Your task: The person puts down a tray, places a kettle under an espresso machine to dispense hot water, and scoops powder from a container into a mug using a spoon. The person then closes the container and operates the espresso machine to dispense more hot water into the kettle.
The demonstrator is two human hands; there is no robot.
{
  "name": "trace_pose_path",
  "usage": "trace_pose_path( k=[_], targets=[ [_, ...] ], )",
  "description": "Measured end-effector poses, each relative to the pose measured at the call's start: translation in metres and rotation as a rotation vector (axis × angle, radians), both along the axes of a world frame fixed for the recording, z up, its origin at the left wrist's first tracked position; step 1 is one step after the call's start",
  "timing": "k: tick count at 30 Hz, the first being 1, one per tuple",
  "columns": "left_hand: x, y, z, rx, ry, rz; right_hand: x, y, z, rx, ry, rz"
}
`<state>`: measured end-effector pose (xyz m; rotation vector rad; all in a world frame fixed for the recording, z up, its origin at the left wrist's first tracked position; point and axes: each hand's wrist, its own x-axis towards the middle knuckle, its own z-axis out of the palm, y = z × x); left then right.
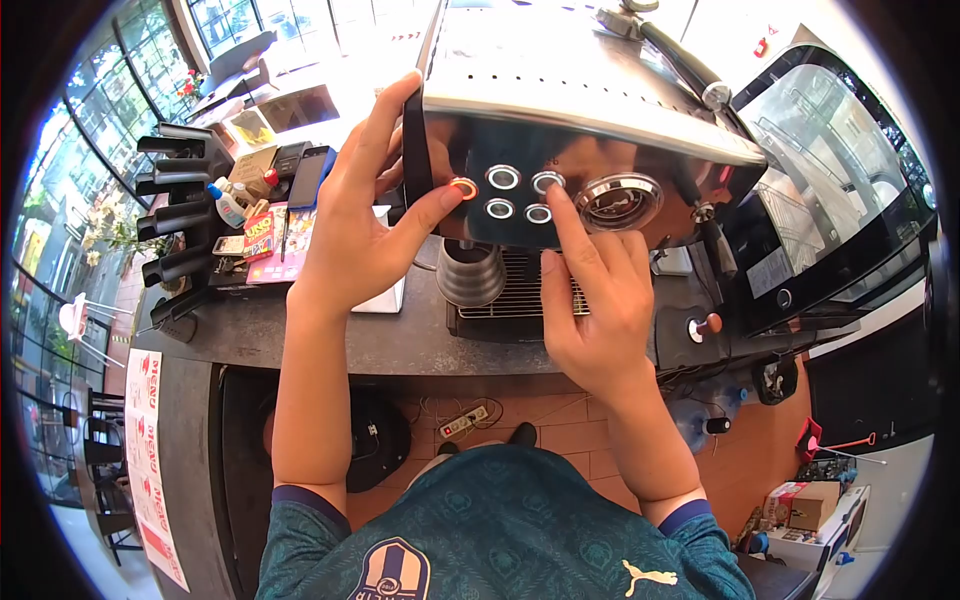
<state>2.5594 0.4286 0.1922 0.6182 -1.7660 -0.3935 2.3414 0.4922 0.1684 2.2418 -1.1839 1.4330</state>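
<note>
A shiny espresso machine (590, 120) stands in front of me, its dark mirrored panel carrying several round buttons and a round gauge (620, 203). My left hand (355, 225) lies spread against the machine's left edge, its thumb at an orange-lit button (463, 188). With the index finger stretched out, my right hand (605, 305) touches the upper right button (547, 181); its other fingers are loosely bent and hold nothing. Below the panel, a grey metal pitcher (470, 277) sits at the left of the slatted drip tray (520, 268).
A portafilter (685, 65) lies on top of the machine. Black cup holders (180, 205), a UNO box (259, 235) and bottles (228, 203) crowd the counter's left. A glass-fronted cabinet (830, 160) and a wooden-handled tamper (705, 328) are at right. A power strip (463, 421) lies on the floor.
</note>
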Motion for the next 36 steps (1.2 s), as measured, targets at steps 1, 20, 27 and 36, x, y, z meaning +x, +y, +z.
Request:
trace_pose_path(
  k=[1, 20, 27, 36],
  targets=[
    [-0.001, 0.0, 0.0, 0.0, 0.0, -0.001, -0.001, 0.001, 0.0, 0.0, 0.0, -0.001],
    [-0.001, 0.0, 0.001, 0.019, 0.025, -0.042, -0.007, -0.005, -0.014, -0.062, -0.08, 0.017],
    [-0.001, -0.001, 0.0, 0.015, 0.019, -0.016, -0.005, -0.004, -0.009, -0.056, -0.045, 0.019],
    [0.0, -0.002, 0.0, 0.024, 0.01, -0.045, -0.004, -0.006, -0.009, -0.056, -0.058, 0.02]
  ],
)
